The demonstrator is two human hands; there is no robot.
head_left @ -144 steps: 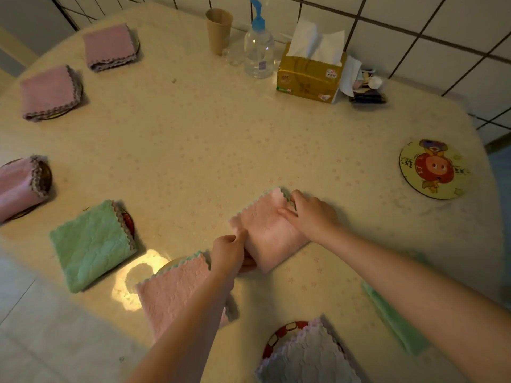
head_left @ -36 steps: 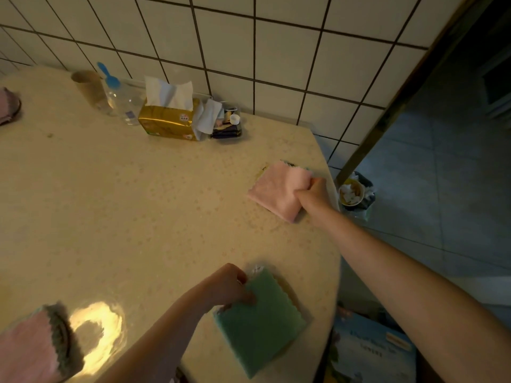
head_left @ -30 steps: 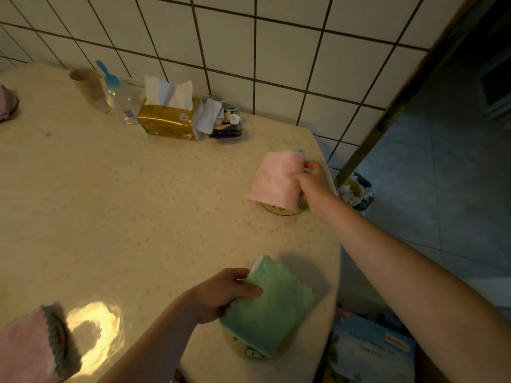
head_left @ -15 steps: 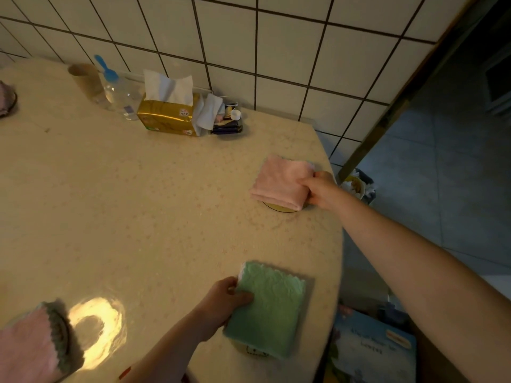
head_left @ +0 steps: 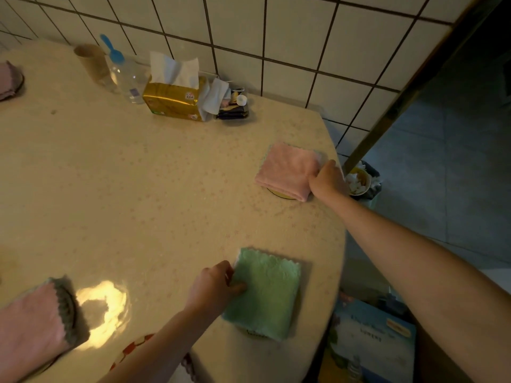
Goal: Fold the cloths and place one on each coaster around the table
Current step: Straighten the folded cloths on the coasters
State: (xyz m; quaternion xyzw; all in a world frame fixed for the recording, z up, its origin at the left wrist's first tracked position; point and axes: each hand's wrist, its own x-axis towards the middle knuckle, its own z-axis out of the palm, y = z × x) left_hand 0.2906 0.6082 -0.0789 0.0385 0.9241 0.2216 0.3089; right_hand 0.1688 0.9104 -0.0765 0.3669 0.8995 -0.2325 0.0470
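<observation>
Head cam, fwd-down over table (head_left: 138, 189)

The table (head_left: 138, 189) is pale cream, speckled with small pinkish flecks, with a bright yellow-white glare patch near its lower left; the folded pink cloth (head_left: 287, 170) at the far edge is salmon pink with a pale trim, and the sliver of coaster (head_left: 280, 194) beneath it shows yellow with a dark rim; the green cloth (head_left: 265, 294) is mint green with a whitish scalloped border; the nearer pink cloth (head_left: 30, 319) at lower left has a grey-green scalloped edge; the tissue box (head_left: 174, 102) is gold with white tissue; the bottle (head_left: 125, 76) is clear with a blue pump; the cup (head_left: 92, 62) looks brownish, though the light is dim; the wall tiles (head_left: 290, 31) are off-white with dark grout.
</observation>
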